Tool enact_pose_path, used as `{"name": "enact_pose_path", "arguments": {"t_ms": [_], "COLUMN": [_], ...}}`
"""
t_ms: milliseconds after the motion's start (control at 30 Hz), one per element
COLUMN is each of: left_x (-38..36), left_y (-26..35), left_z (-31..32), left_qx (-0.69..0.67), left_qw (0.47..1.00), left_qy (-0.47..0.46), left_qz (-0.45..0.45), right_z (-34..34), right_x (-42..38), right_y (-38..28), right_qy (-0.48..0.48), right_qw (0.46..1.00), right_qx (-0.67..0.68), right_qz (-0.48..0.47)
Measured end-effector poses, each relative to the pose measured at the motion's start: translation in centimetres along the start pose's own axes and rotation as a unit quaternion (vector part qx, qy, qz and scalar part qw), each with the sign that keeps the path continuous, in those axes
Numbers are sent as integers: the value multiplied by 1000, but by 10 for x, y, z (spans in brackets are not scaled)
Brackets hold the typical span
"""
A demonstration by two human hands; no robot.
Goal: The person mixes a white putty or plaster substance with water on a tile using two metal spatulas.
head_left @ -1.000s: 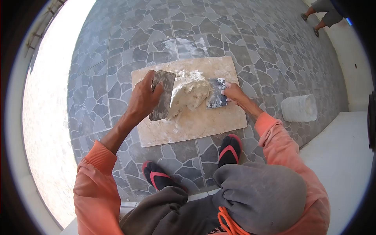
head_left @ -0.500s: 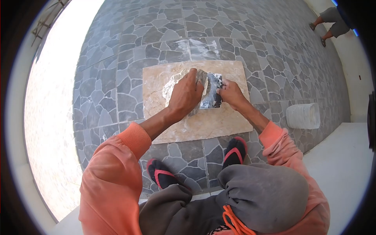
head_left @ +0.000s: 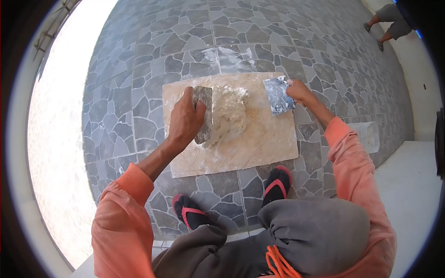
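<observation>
My left hand (head_left: pixel 186 116) is wrapped round a long, worn, plaster-stained float (head_left: pixel 203 127), whose edge lies against the left side of a mound of wet off-white plaster (head_left: pixel 230 109). The mound sits on a beige marbled board (head_left: pixel 264 143) on the floor. Over the board's upper right corner, my right hand (head_left: pixel 300 91) grips a flat rectangular scraper (head_left: pixel 278 95) by its right edge. White plaster is smeared over the scraper's dark face. A gap separates it from the mound.
Stone-patterned floor tiles (head_left: pixel 111 111) surround the board, with a white smear (head_left: pixel 234 59) beyond it. A whitish bucket (head_left: pixel 368 136) stands at the right, partly behind my sleeve. My feet in red-strapped sandals are below the board. Another person's legs (head_left: pixel 394 25) show at the upper right.
My hands have moved apart, the left one leftward with the float and the right one up and rightward with the scraper. The mound now shows between them. The other person's feet have shifted slightly.
</observation>
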State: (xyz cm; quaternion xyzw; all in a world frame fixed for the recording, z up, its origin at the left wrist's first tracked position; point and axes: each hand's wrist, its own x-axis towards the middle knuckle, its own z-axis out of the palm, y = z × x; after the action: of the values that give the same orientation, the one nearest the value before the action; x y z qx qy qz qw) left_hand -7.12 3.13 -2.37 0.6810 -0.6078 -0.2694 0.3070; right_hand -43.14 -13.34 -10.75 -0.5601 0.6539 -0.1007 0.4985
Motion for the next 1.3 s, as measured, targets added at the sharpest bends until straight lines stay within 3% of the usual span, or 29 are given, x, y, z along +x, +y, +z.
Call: {"name": "enact_pose_path", "arguments": {"t_ms": [100, 167, 300, 400, 500, 600, 733, 833, 1000, 1100, 1233, 1300], "left_x": [-2, -5, -12, -17, -15, -4, 11, 17, 21, 18, 13, 7], "left_y": [-12, -11, -9, -5, 9, 24, 34, 31, 0, -11, -10, -15], "left_z": [-15, -23, -27, -22, -15, 0, 29, 40, 38, 25, -9, -21], "left_qx": [9, -25, -33, -4, -26, -25, -45, -38, 25, 32, 0, -20], "left_qw": [999, 999, 999, 1000, 999, 999, 999, 999, 999, 999, 1000, 999], "left_qy": [30, 31, 25, 29, 20, 2, 7, 27, 48, 9, -28, -27], "left_qz": [24, -2, -25, -9, -26, -21, -2, -11, 3, 12, 6, 4], "right_z": [-8, 7, 67, 82, 88, 90, 103, 110, 131, 93, 55, 52], "right_x": [50, 30, 76, 46, 46, -6, -41, -75, -71, -92, -82, -81], "right_y": [41, -6, -8, -40, -37, -73, -105, -136, -113, -101, -3, 28], "right_qy": [57, 7, -165, -124, -123, -103, -85, -77, -87, -60, -8, 24], "right_qw": [997, 998, 976, 981, 971, 958, 957, 970, 964, 980, 998, 997], "right_qx": [-55, -53, -97, -98, -73, -86, -156, -102, -21, -88, 64, 63], "right_qz": [-14, -26, -108, -109, -190, -253, -230, -208, -249, -166, -7, 34]}}
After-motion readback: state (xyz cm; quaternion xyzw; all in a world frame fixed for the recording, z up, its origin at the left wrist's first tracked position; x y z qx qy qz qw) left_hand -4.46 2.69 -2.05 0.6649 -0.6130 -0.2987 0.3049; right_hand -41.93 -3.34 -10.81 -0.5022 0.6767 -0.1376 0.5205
